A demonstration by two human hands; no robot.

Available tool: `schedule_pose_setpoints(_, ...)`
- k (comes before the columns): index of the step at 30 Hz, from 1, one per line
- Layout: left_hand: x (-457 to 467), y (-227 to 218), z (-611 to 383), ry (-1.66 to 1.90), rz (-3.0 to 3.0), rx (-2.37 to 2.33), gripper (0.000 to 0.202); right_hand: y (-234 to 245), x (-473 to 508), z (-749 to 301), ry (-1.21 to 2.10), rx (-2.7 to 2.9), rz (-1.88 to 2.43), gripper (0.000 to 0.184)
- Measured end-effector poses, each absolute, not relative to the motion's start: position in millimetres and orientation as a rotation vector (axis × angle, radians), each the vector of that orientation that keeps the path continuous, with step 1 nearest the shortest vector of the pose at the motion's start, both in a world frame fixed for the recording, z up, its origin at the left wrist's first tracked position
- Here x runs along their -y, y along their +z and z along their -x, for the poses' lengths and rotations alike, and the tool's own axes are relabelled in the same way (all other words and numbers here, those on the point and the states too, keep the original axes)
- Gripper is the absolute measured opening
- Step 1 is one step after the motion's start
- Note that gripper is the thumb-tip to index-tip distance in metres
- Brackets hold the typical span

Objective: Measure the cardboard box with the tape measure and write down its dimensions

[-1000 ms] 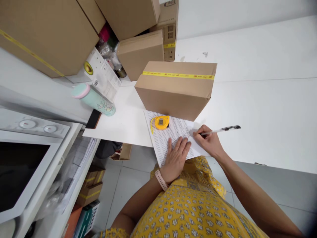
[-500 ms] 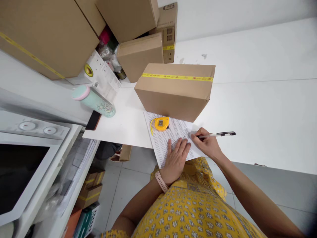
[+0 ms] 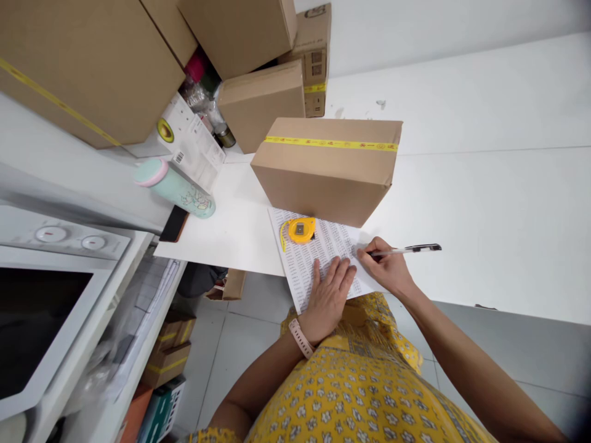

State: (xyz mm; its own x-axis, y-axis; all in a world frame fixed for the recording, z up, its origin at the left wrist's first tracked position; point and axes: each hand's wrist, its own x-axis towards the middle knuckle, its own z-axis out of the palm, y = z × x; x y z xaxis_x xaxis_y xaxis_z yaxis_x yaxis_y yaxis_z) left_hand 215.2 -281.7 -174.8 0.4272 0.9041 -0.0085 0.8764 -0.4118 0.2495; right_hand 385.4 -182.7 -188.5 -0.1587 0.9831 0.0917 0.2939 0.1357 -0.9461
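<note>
Head view, looking down at a white table (image 3: 489, 227): the left hand (image 3: 327, 301) lies flat with its fingers spread on a printed sheet (image 3: 299, 266), pressing it rather than grasping anything; the right hand (image 3: 388, 267) is closed around a pen (image 3: 418, 248) in a writing grip, the pen's back end slanting out to the right and its front end down by the sheet's right-hand part; the nib is hidden by the fingers, so I cannot tell whether it touches the paper; the sheet lies at the table's near edge, its lower corner reaching past that edge, and its dense columns fill the left and middle while a strip on the right looks blank; a yellow tape measure (image 3: 300, 230) rests on the sheet's upper left, its wrist loop hanging beside it, with no blade seen drawn out; just beyond stands a cardboard carton (image 3: 318, 187), closed, with printed yellow tape (image 3: 330, 143) along its top; whether the sheet runs under the carton or only up to it is unclear; as for progress, the carton's sealing looks done and the writing looks to be under way, not finished, since pen and paper are both in hand; the marks are too small to show how many entries are made or left.
</note>
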Motion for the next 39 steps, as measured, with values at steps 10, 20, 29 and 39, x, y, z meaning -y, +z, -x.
schedule_pose_setpoints(10,282.2,-176.2,-215.2,0.184,-2.482,-1.577,0.056,-185.9,182.9,-384.3,1.116,1.545,1.268,0.028)
schedule_pose_setpoints(20,282.2,-176.2,-214.8,0.182,-2.482,-1.572,0.057,-186.1,182.4,-384.7,1.058,1.559,1.279,0.029)
schedule_pose_setpoints(29,282.2,-175.0,-214.9,0.142,-2.490,-1.577,0.059,-186.2,182.6,-384.8,1.085,1.557,1.276,0.029)
schedule_pose_setpoints(39,282.3,-176.5,-215.2,0.169,-2.485,-1.580,0.061,-183.7,182.2,-385.1,1.080,1.571,1.297,0.031)
